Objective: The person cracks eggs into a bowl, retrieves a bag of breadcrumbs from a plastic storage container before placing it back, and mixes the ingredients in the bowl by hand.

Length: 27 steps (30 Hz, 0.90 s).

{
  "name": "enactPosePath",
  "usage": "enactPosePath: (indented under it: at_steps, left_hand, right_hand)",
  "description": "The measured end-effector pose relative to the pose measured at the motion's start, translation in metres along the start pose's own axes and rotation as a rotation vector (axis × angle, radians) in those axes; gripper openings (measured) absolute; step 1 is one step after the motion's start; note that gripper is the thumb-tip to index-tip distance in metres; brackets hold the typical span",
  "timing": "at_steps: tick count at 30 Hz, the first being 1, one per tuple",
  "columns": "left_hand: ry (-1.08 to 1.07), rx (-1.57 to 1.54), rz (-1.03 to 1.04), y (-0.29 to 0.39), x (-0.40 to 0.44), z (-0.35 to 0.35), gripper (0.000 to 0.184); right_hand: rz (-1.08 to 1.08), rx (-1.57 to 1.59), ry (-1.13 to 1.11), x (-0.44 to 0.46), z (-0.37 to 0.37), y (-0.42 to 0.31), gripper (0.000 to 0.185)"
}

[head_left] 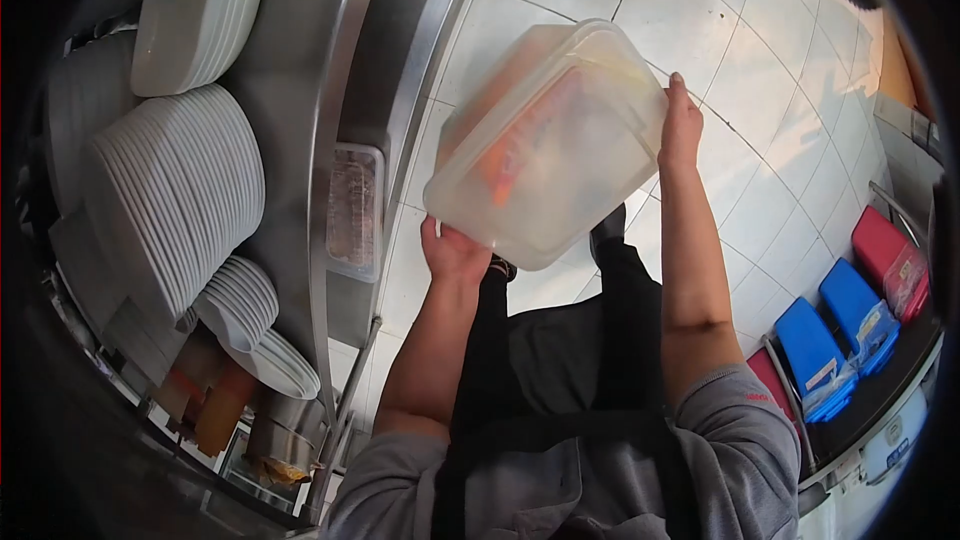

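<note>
A large translucent plastic food container (590, 155) is held out in front of my body, tilted, above the tiled floor. Something orange shows faintly through its cloudy wall; I cannot make out what it is. My left hand (458, 252) grips the near left corner, its fingers partly hidden beneath the container. On the far right side, my right hand (681, 125) holds the container's edge, thumb up and fingers mostly behind it.
To the left, a steel shelf (280, 90) carries stacked white plates (185, 180). A clear plastic box (354, 210) sits on a lower ledge. Blue folder-like items (805, 335) and a red one (880, 240) stand at the right. White tiles (740, 210) cover the floor.
</note>
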<state>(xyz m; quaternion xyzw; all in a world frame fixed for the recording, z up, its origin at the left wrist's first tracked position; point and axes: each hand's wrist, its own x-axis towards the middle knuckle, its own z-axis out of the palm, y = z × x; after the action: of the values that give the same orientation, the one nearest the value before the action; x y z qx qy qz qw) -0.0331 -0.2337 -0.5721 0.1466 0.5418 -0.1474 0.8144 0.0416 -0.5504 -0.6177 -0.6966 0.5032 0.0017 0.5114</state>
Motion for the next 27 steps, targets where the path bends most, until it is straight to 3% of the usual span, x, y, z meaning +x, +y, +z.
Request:
enactPosePath:
  at_steps: [1,7,12,15,17,19,20,22,24,25,26,27]
  left_hand:
    - [-0.001,-0.001,0.002,0.003,-0.012,-0.002,0.052]
    - [-0.138,-0.049,0.049,0.031,-0.051,0.015,0.042]
    - [-0.224,-0.051,0.267,0.067,-0.023,0.014,0.043]
    - [-0.413,-0.026,0.265,0.1,-0.021,0.029,0.045]
    - [-0.385,-0.105,0.312,0.116,-0.019,0.027,0.047]
    - [-0.364,-0.257,0.418,0.128,-0.013,0.037,0.053]
    - [-0.373,-0.255,0.418,0.131,-0.009,0.044,0.053]
    - [-0.23,-0.261,0.329,0.137,-0.001,0.059,0.033]
    - [-0.181,-0.242,0.272,0.138,0.024,0.075,0.031]
    - [-0.171,-0.237,0.259,0.139,0.036,0.083,0.031]
    - [-0.167,-0.228,0.254,0.14,0.049,0.088,0.03]
    - [-0.164,-0.223,0.256,0.142,0.058,0.091,0.03]
  right_hand:
    - [0.0,0.136,0.003,-0.006,0.0,-0.008,0.056]
    - [-0.116,0.247,-0.178,-0.024,0.033,-0.054,0.049]
    - [-0.307,0.153,-0.256,-0.015,0.093,-0.091,0.044]
    - [-0.436,0.14,-0.38,-0.021,0.121,-0.131,0.043]
    - [-0.464,0.159,-0.471,-0.03,0.131,-0.151,0.044]
    - [-0.676,0.514,-0.556,-0.027,0.146,-0.167,0.024]
    - [-0.684,0.518,-0.552,-0.03,0.148,-0.169,0.024]
    - [-0.594,0.656,-0.134,-0.042,0.147,-0.164,0.054]
    - [-0.393,0.567,-0.215,-0.068,0.142,-0.129,0.072]
    - [-0.117,0.647,-0.357,-0.087,0.148,-0.115,0.078]
    - [-0.029,0.65,-0.594,-0.113,0.153,-0.079,0.084]
    - [-0.087,0.749,-0.671,-0.142,0.156,-0.088,0.086]
